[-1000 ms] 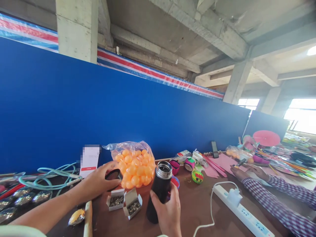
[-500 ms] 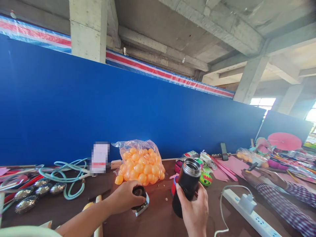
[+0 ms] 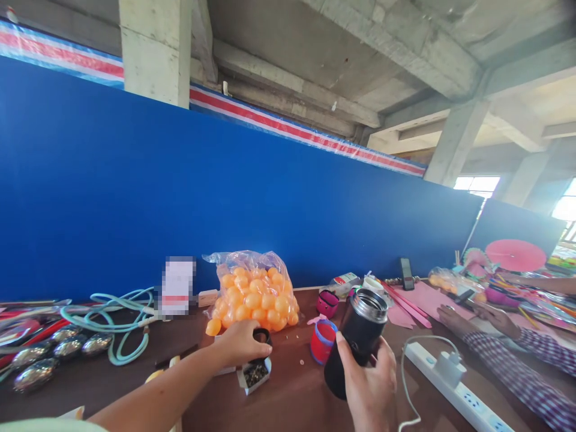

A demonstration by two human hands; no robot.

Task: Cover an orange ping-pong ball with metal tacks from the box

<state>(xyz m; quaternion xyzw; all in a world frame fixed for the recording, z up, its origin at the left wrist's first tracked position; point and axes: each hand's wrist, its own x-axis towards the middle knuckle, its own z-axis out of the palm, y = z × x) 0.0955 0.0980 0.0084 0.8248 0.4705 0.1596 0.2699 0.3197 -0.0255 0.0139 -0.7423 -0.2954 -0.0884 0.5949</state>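
The left hand (image 3: 239,342) pinches a round black cap (image 3: 261,347) near a white cardboard box (image 3: 249,387); the right hand (image 3: 371,381) grips an open, cylindrical black bottle (image 3: 342,371) (metal-rimmed) over the tabletop (image 3: 292,399). Handling both seems in hand, calling for steadiness next.

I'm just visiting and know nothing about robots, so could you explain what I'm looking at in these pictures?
There is no robot here: a person is working with two bare hands. The view comes from one camera worn on that person's head, looking forward and down.

The left hand holds a dark, round, lid-like piece above a small box of tiny metal pieces. The right hand grips a black bottle, tilted, with its metal-rimmed mouth uncovered.

On the brown table are also a clear bag of orange balls, a light-blue cord, shiny silver egg-shaped things and a white power strip. The checked sleeves at right belong to somebody else.
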